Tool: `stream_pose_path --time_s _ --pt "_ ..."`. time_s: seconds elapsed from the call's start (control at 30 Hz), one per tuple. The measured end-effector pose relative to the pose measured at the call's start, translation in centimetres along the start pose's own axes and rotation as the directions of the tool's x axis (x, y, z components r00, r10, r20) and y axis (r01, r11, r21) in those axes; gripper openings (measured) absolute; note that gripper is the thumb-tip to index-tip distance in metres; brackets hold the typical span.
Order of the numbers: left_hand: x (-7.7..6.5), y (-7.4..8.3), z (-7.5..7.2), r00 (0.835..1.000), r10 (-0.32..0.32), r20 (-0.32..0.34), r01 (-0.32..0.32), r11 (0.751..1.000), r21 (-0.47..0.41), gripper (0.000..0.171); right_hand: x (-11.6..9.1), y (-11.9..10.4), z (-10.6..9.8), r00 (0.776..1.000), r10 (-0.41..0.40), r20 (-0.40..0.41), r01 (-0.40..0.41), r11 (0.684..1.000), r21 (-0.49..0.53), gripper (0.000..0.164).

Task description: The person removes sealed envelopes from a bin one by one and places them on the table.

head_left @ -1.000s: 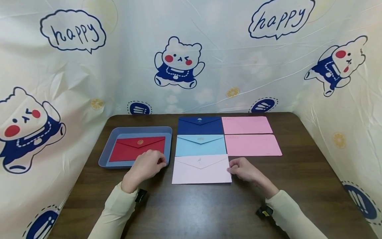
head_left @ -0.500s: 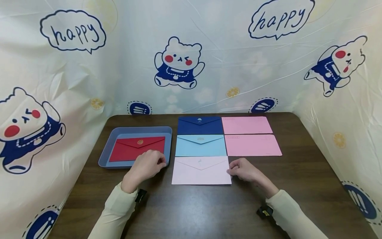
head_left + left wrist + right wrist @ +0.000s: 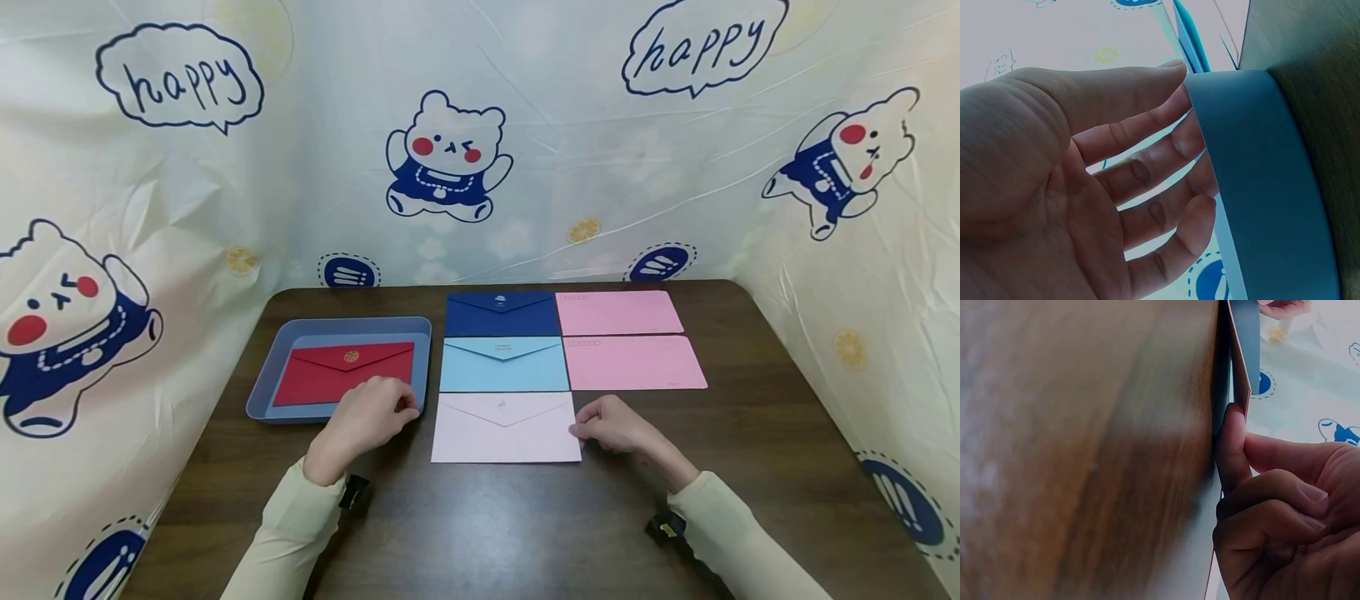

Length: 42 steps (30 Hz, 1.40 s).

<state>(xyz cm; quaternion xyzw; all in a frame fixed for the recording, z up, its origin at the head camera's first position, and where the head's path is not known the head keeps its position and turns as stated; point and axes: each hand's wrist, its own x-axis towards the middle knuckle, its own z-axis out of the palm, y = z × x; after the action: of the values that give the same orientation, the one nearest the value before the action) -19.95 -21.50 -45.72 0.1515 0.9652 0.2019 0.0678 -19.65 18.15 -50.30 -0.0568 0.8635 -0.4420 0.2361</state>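
Observation:
My right hand (image 3: 611, 423) pinches the right edge of a pale pink envelope (image 3: 465, 437) between thumb and index finger. In the right wrist view the envelope's thin edge (image 3: 1241, 369) runs away from that pinch, and the other fingers are curled in. My left hand (image 3: 372, 417) is at the front right corner of a blue-grey tray (image 3: 258, 410). In the left wrist view its loosely bent fingers reach over the tray's rim (image 3: 1254, 156), their tips partly hidden behind the wall, with the thumb tip right at the rim. A red envelope (image 3: 315, 383) lies inside the tray.
Directly behind the pale pink envelope lie a light blue envelope (image 3: 480, 372) and a navy envelope (image 3: 480, 318), edge to edge. To their right are two pink rectangles of paper (image 3: 618, 312), one behind the other. Printed cloth (image 3: 562, 183) surrounds the dark wooden table (image 3: 750, 417).
The pale pink envelope's far edge overlapped the light blue one at first. It has shifted slightly toward me and now lines up along that edge. Both hands have stayed in place.

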Motion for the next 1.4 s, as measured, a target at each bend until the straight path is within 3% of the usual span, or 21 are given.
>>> stream_pose_path --time_s 0.6,1.4 --pt "0.1 0.0 -0.2 1.0 -0.006 0.004 0.006 1.0 0.0 0.014 0.4 -0.5 -0.6 0.996 -0.002 0.086 0.007 0.998 -0.058 0.029" --pt "0.3 -0.2 0.1 1.0 -0.008 0.023 0.009 1.0 -0.002 0.014 1.2 -1.3 -0.8 0.995 0.033 0.093 -0.013 0.977 -0.212 0.032"
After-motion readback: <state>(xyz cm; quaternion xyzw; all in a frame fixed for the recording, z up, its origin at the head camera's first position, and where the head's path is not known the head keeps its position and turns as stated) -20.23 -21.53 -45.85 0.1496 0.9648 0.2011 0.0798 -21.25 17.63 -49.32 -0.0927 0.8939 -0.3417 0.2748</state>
